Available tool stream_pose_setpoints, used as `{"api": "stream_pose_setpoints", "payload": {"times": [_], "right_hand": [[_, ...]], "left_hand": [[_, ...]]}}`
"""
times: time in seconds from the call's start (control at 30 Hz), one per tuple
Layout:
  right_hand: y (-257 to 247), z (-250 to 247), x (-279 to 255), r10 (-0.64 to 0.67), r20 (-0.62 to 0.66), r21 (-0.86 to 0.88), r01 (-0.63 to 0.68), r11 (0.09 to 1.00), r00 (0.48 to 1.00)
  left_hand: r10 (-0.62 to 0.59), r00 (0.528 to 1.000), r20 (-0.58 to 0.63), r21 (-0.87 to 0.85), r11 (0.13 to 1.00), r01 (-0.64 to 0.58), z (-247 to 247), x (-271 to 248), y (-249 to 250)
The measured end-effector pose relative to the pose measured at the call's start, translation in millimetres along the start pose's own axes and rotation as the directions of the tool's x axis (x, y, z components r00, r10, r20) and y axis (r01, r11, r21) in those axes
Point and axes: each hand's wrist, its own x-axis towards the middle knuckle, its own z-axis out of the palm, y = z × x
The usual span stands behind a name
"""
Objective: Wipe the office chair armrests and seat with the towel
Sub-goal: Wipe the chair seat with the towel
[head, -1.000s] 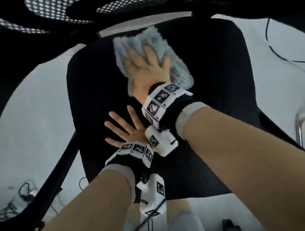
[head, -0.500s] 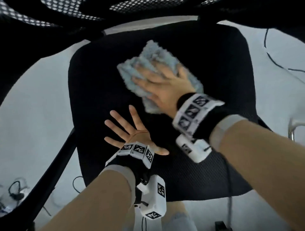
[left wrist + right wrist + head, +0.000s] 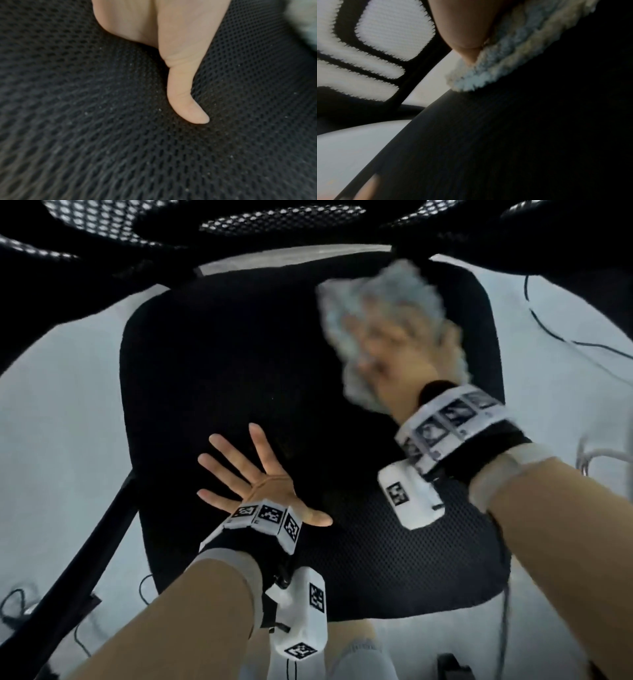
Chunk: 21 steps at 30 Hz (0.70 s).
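Observation:
The black mesh seat (image 3: 219,361) of the office chair fills the head view. A fluffy light blue towel (image 3: 394,302) lies on its far right part, blurred by motion. My right hand (image 3: 397,350) presses flat on the towel with its fingers spread. In the right wrist view the towel (image 3: 489,73) shows under my thumb (image 3: 464,29) on the dark seat (image 3: 522,135). My left hand (image 3: 250,474) rests flat on the seat's front left, fingers splayed, holding nothing. The left wrist view shows its thumb (image 3: 187,97) lying on the mesh (image 3: 102,135).
The mesh backrest (image 3: 274,220) rises at the far edge. A black armrest bar (image 3: 85,553) runs along the left. Cables (image 3: 565,337) trail over the pale floor at right, and more lie at lower left (image 3: 17,607). A metal chair leg (image 3: 596,457) stands at the right edge.
My right hand has swept the towel from the seat's far middle toward the far right side. The left hand has stayed flat in the same spot.

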Motion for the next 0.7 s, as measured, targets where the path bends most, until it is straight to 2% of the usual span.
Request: {"api": "stream_pose_setpoints", "payload": {"times": [0.03, 0.07, 0.1, 0.13, 0.17, 0.2, 0.23, 0.27, 0.3, 0.37, 0.43, 0.47, 0.5, 0.53, 0.57, 0.6, 0.63, 0.7], "right_hand": [[22.2, -2.4, 5.1, 0.169, -0.022, 0.086, -0.166, 0.982, 0.985], [37.3, -5.0, 8.0, 0.373, -0.043, 0.180, -0.361, 0.915, 0.927], [45.6, -12.0, 13.0, 0.552, -0.056, 0.293, -0.515, 0.806, 0.832], [45.0, -12.9, 14.4, 0.640, -0.074, 0.332, -0.586, 0.739, 0.765], [33.9, -11.0, 14.1, 0.659, -0.095, 0.322, -0.604, 0.729, 0.746], [18.0, -4.3, 13.0, 0.609, -0.108, 0.301, -0.558, 0.774, 0.786], [-2.3, -1.9, 8.6, 0.465, -0.097, 0.268, -0.427, 0.863, 0.880], [-23.4, 5.8, 4.7, 0.277, -0.057, 0.201, -0.261, 0.944, 0.959], [-43.3, 15.0, -2.3, 0.078, -0.002, 0.115, -0.077, 0.990, 0.997], [-72.1, 25.7, -21.7, -0.174, 0.110, 0.065, 0.168, 0.984, 0.979], [-68.1, 32.5, -26.3, -0.321, 0.159, 0.023, 0.321, 0.947, 0.934], [-56.8, 31.6, -24.7, -0.358, 0.158, -0.019, 0.366, 0.931, 0.920], [-43.0, 28.4, -20.9, -0.352, 0.121, -0.063, 0.361, 0.931, 0.928], [-29.3, 22.7, -17.9, -0.261, 0.059, -0.047, 0.264, 0.963, 0.964], [-16.9, 13.2, -17.1, -0.084, 0.012, 0.023, 0.084, 0.996, 0.996], [-7.5, 6.7, -17.3, 0.106, -0.005, 0.112, -0.105, 0.988, 0.994], [-3.2, 2.0, -19.3, 0.262, 0.006, 0.167, -0.260, 0.951, 0.965], [-10.8, -1.2, -24.1, 0.441, -0.010, 0.219, -0.428, 0.877, 0.898]], "left_hand": [[-0.002, 1.000, 0.019, 0.004, 1.000, 0.002, -0.7, 0.6, 0.0], [-0.011, 0.999, 0.047, 0.006, 1.000, 0.010, -1.2, 1.7, -0.4], [-0.019, 0.998, 0.066, 0.008, 1.000, 0.019, -2.9, 2.8, -0.9], [-0.027, 0.997, 0.076, 0.012, 1.000, 0.026, -4.7, 2.8, -0.4], [-0.024, 0.997, 0.073, 0.017, 1.000, 0.023, -4.7, 4.1, -0.9], [-0.012, 0.998, 0.058, 0.018, 1.000, 0.011, -3.9, 4.3, -0.3], [-0.001, 1.000, 0.026, 0.014, 1.000, 0.001, -0.4, 4.4, 0.5], [0.006, 0.999, -0.035, 0.005, 1.000, -0.006, 3.1, 4.1, 0.4], [0.011, 0.992, -0.129, -0.013, 1.000, -0.013, 6.8, 2.3, -1.1], [0.033, 0.969, -0.244, -0.019, 0.999, -0.039, 11.5, -0.2, -2.0], [0.056, 0.980, -0.188, -0.001, 0.998, -0.058, 10.1, 0.4, -1.9], [0.050, 0.987, -0.153, -0.002, 0.999, -0.051, 7.5, 0.1, -2.7], [0.052, 0.990, -0.134, -0.013, 0.998, -0.054, 5.0, 0.4, -4.8], [0.063, 0.991, -0.114, -0.028, 0.997, -0.067, 3.4, 0.0, -5.7], [0.087, 0.992, -0.096, -0.045, 0.995, -0.092, 3.7, -0.3, -7.0], [0.127, 0.988, -0.091, -0.062, 0.989, -0.133, 3.5, -1.7, -9.0], [0.173, 0.980, -0.102, -0.069, 0.981, -0.180, 3.4, -4.3, -13.5], [0.261, 0.952, -0.158, -0.077, 0.958, -0.275, 3.0, -6.2, -30.8]]}}
